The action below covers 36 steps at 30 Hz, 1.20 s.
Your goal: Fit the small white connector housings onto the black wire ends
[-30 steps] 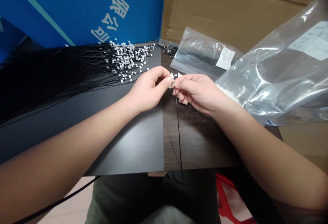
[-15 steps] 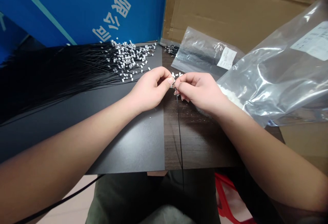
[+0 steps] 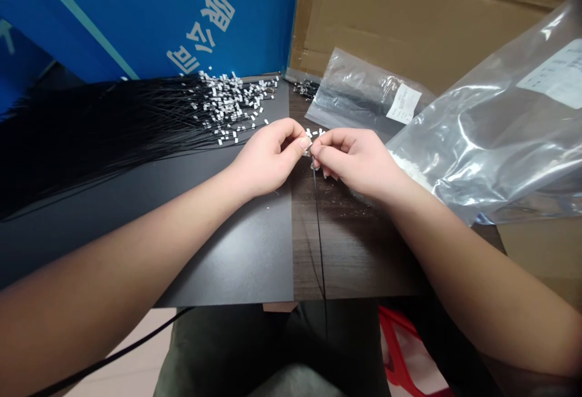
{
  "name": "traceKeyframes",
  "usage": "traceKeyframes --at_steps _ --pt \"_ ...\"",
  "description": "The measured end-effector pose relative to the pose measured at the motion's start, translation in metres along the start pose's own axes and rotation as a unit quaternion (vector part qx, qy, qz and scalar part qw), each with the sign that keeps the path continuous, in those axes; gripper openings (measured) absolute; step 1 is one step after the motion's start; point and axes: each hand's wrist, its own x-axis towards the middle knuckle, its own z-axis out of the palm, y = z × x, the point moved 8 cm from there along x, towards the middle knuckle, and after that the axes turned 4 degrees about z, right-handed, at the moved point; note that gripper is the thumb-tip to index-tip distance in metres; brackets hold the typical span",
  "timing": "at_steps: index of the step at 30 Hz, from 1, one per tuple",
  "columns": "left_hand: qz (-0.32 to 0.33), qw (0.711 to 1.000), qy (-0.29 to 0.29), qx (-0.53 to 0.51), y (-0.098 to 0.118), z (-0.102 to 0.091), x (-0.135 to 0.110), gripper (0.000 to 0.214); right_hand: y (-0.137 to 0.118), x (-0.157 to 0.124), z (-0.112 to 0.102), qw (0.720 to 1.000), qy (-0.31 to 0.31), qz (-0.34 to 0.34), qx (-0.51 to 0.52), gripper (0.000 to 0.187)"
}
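Thumb and fingers of my left hand [image 3: 275, 157] are pinched on a small white connector, mostly hidden by the fingertips. My right hand [image 3: 352, 157] meets it from the other side, pinching the end of a thin black wire [image 3: 319, 221] right at the connector. From the fingertips the wire hangs down across the table edge toward my lap. Just beyond the fingers lie a few loose white connectors [image 3: 321, 133]. Left of my hands spreads a big pile of black wires [image 3: 113, 118] with white connectors [image 3: 230, 103] on their ends.
A flat clear bag [image 3: 359, 91] with a white label lies behind my right hand. On the right, a large clear plastic bag [image 3: 491, 136] holds small white pieces. A blue panel [image 3: 136, 15] and a cardboard box [image 3: 409, 21] stand along the back of the table [image 3: 236, 257].
Both hands keep nearly the same place and pinch. The fingers of my right hand have shifted very slightly around the wire end; the whole view has moved a little.
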Motion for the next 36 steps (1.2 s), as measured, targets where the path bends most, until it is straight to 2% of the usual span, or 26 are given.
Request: traceKeyframes --at_steps 27,36 --pt "0.007 1.0 0.005 0.001 0.001 -0.0008 -0.0004 0.016 0.0047 0.0024 0.002 0.999 -0.024 -0.007 0.022 0.012" --pt "0.013 1.0 0.001 0.013 0.0013 -0.0001 0.0001 0.015 0.0007 -0.0001 -0.0019 1.0 0.007 -0.002 -0.014 0.011"
